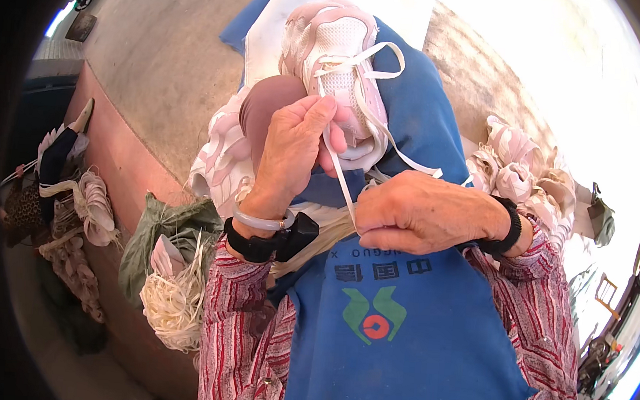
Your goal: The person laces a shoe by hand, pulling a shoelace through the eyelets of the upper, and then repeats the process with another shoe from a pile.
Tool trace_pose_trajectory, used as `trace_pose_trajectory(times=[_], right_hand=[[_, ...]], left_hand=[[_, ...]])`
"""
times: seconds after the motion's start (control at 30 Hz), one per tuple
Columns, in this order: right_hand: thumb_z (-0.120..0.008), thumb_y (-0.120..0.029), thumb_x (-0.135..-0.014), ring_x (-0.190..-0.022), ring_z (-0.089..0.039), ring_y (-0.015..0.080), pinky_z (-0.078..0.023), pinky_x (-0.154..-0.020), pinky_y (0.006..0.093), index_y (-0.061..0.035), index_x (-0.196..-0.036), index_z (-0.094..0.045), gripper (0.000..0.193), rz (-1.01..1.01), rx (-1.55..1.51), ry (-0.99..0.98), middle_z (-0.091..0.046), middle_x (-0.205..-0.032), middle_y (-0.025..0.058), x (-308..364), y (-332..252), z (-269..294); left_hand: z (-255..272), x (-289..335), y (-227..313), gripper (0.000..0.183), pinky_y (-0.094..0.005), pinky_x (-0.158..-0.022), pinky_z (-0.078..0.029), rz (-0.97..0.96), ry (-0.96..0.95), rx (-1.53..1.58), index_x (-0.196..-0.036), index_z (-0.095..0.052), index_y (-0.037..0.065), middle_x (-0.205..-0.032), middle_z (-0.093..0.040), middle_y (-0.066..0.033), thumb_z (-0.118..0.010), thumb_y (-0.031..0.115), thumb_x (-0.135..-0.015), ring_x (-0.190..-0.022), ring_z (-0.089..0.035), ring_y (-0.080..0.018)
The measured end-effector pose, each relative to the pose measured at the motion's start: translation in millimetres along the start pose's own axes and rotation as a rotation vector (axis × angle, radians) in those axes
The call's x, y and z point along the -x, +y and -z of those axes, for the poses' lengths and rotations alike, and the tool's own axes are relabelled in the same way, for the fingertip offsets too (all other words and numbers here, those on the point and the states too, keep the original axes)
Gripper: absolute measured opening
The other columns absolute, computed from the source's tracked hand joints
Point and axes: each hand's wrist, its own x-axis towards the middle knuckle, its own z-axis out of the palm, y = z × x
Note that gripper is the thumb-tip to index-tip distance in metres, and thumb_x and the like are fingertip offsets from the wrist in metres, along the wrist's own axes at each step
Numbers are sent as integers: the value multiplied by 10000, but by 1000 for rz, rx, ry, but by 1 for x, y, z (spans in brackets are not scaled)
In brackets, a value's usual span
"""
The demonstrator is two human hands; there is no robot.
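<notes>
A pink and white sneaker (pixel 341 36) rests over my lap on the blue cloth, its mesh upper facing up. A flat cream shoelace (pixel 345 185) runs from the shoe between my hands; another length of it loops over the laced part and trails to the right. Near the shoe's opening, my left hand (pixel 294 140) pinches the lace between thumb and fingers. Lower and to the right, the curled fingers of my right hand (pixel 425 214) grip the lace's lower stretch. Its fingertips are partly hidden.
At left, a green sack (pixel 156 245) lies by a bundle of cream laces (pixel 174 305). More shoe uppers (pixel 96 208) hang at far left. Pink and white uppers (pixel 516 172) are heaped at right. A blue apron (pixel 407 337) covers my front; a brownish-purple rounded form (pixel 263 108) sits beside the sneaker.
</notes>
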Motion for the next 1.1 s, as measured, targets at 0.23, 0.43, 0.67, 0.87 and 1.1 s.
trace_pose_trajectory(times=[0.23,0.43,0.67,0.87,1.1], right_hand=[[-711,-256,-848,-607,-558,288,-441,-569,378,6,-918,-613,288,-500,343,673,-573,-690,116,-1,18,20],[-701,-237,-837,-595,-562,309,-433,-561,389,16,-821,-595,275,-296,560,690,-573,-669,149,-9,43,17],[-599,-226,-849,-664,-606,389,-471,-588,451,16,-705,-559,284,-390,422,693,-593,-704,202,-18,39,18],[-599,-213,-842,-571,-569,341,-428,-521,430,14,-667,-534,294,-308,404,723,-562,-635,187,-25,47,19],[-607,-87,-882,-483,-346,75,-262,-442,307,5,-614,-515,298,-55,-574,211,-435,-543,1,18,-6,48]], left_hand=[[26,6,7,328,-208,-396,-387,-40,17,-346,-960,-674,17,-548,-509,8,-524,305,-997,-460,-465,-66],[2,-17,18,212,-307,-587,-478,-539,345,-609,-978,-626,11,-796,-645,-82,-662,206,-902,-647,-607,-141],[5,-34,10,126,-267,-608,-493,-685,346,-1000,-958,-632,1,-862,-633,-78,-675,67,-860,-637,-576,-97],[16,-36,15,91,-342,-607,-493,-620,223,-815,-945,-603,49,-824,-583,-95,-626,117,-888,-647,-596,-190],[17,-34,25,164,-271,-573,-438,-117,153,-683,-990,-567,30,-773,-563,-58,-521,184,-958,-638,-513,-134]])
